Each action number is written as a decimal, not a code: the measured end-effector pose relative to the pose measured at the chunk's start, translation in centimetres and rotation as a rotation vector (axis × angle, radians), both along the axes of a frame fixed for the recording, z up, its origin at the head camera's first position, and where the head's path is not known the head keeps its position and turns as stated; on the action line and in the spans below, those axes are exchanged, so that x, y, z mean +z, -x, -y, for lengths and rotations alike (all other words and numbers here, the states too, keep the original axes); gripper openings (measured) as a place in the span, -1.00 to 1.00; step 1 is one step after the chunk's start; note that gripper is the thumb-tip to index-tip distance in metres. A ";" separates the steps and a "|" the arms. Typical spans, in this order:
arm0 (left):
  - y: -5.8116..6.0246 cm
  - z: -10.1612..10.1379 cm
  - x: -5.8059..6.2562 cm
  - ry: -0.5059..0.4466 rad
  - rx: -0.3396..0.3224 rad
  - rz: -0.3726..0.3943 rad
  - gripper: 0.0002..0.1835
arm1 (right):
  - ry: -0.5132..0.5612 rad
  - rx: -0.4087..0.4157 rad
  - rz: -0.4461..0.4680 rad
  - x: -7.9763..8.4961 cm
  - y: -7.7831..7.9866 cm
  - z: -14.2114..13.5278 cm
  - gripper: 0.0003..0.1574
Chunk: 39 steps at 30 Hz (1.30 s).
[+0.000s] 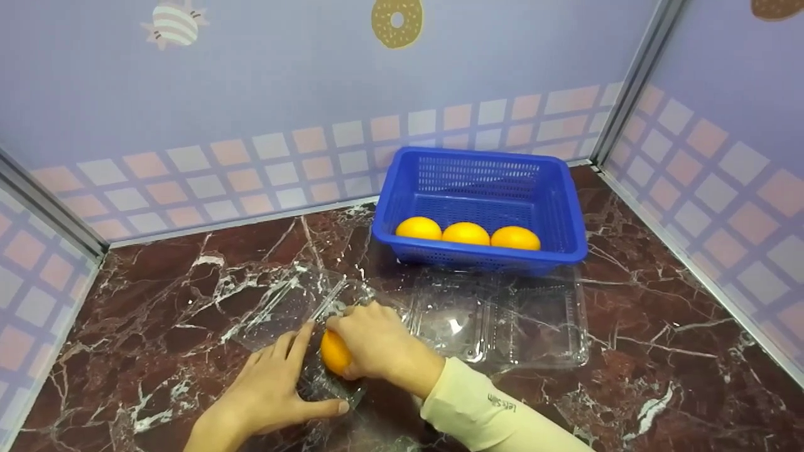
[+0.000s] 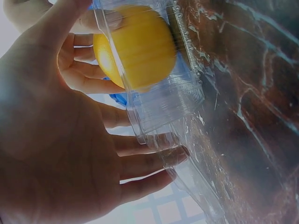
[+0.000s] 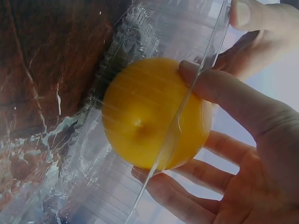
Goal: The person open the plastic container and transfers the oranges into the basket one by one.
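Note:
An orange (image 1: pixel 335 353) sits partly inside a clear plastic clamshell box (image 1: pixel 282 311) whose lid lies folded out to the left. My right hand (image 1: pixel 380 342) holds this orange, thumb and fingers curled round its sides; in the right wrist view the fruit (image 3: pixel 140 119) shows through the box wall. My left hand (image 1: pixel 264 389) spreads along the box's left side. Its fingers are fairly straight and touch the rim (image 2: pixel 135 121), while the thumb reaches to the near end.
A blue basket (image 1: pixel 480 254) stands at the back right with three oranges (image 1: pixel 466 233) along its front side. Another clear plastic box (image 1: pixel 546 326) lies opened out before the basket. Patterned panels (image 1: pixel 301 75) enclose the dark marbled tabletop (image 1: pixel 188 301) at the back and sides.

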State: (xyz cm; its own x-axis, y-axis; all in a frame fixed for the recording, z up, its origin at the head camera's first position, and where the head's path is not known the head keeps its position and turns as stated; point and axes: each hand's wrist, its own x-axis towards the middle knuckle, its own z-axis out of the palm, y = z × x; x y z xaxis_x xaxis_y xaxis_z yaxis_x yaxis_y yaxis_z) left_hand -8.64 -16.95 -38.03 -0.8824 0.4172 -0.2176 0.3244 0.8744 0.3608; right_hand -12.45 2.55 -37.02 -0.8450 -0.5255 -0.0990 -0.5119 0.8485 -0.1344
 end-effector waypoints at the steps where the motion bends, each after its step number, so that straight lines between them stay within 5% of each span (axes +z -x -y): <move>1: 0.0 0.0 0.0 0.001 0.001 -0.001 0.53 | -0.002 0.000 -0.006 -0.1 -0.1 0.1 -0.12; 24: -0.1 0.2 -0.1 -0.001 -0.002 -0.019 0.49 | 0.030 0.002 -0.093 -0.6 -1.2 0.0 -0.18; 39: -0.1 0.1 -0.3 0.003 0.005 -0.050 0.46 | 0.044 -0.009 -0.071 -0.7 -1.0 -0.1 -0.17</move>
